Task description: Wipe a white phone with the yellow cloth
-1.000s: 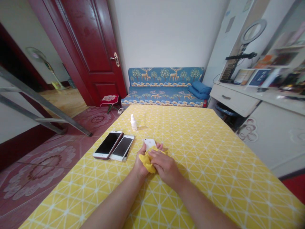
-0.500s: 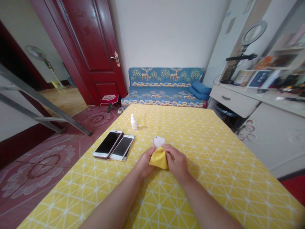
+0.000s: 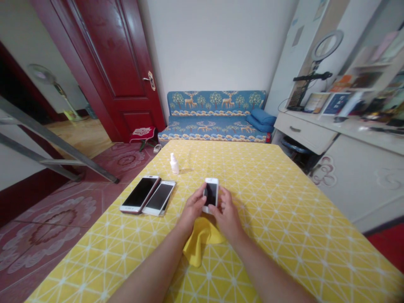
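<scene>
A small white phone (image 3: pixel 211 192) stands tilted up between my hands, its dark screen facing me. My left hand (image 3: pixel 193 209) grips its left edge, the thumb on the front. On the other side my right hand (image 3: pixel 227 213) holds the right edge, thumb near the bottom of the screen. A crumpled yellow cloth (image 3: pixel 202 240) lies below the phone, between my wrists; whether any finger still touches it is hidden.
Left of my hands, a large white phone (image 3: pixel 140 193) and a smaller white phone (image 3: pixel 159 198) lie side by side, screens up, on the yellow patterned tablecloth (image 3: pixel 271 235). Behind them stands a white spray bottle (image 3: pixel 174 164). A blue sofa (image 3: pixel 214 122) is beyond the table.
The phone has been turned from its white back to its screen side. The yellow cloth, earlier wrapped around it in my hands, has dropped lower between my wrists.
</scene>
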Motion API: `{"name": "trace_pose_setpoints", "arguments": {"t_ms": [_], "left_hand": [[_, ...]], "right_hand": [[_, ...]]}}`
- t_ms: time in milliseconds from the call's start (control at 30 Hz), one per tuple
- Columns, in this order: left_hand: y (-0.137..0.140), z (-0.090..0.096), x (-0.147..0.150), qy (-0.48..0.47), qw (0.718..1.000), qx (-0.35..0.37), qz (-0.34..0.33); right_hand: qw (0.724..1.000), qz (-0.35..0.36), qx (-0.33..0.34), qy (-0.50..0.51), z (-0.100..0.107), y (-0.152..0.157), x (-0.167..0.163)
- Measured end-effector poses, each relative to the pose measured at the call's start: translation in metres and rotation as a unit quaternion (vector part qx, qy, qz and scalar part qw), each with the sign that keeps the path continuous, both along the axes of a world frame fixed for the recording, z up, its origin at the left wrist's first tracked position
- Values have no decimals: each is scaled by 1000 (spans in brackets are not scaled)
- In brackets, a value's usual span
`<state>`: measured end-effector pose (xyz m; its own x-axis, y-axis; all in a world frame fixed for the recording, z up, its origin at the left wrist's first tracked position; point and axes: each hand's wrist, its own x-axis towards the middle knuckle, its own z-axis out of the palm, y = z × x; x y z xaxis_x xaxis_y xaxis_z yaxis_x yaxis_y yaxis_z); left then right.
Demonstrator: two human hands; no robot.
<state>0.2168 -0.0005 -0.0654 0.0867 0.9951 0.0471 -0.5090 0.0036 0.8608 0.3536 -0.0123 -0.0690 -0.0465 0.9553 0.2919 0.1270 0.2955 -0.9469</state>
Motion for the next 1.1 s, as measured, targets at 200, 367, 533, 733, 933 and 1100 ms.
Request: {"name": "trace_pose_setpoints", "arguments": {"t_ms": [200,367,533,733,933,1100], "left_hand": [[-16,2,12,205,971,117,-37],[-15,4,14,264,953,144,-21],[-14,7,14,285,947,151,1],[-16,8,16,302,941,154,-1],[-15,9,15,327,931,164,-5],[-15,7,14,330,929,166,-5]], "right_hand": [[981,-179,31,-62,-9,37,47],[917,-311,66,-240,-9,66,106],[879,-301,38,-369,-17,76,124],[810,-217,33,-544,-17,107,130],[809,-212,34,-548,-9,141,139],[810,-211,38,-545,-5,154,140]]}}
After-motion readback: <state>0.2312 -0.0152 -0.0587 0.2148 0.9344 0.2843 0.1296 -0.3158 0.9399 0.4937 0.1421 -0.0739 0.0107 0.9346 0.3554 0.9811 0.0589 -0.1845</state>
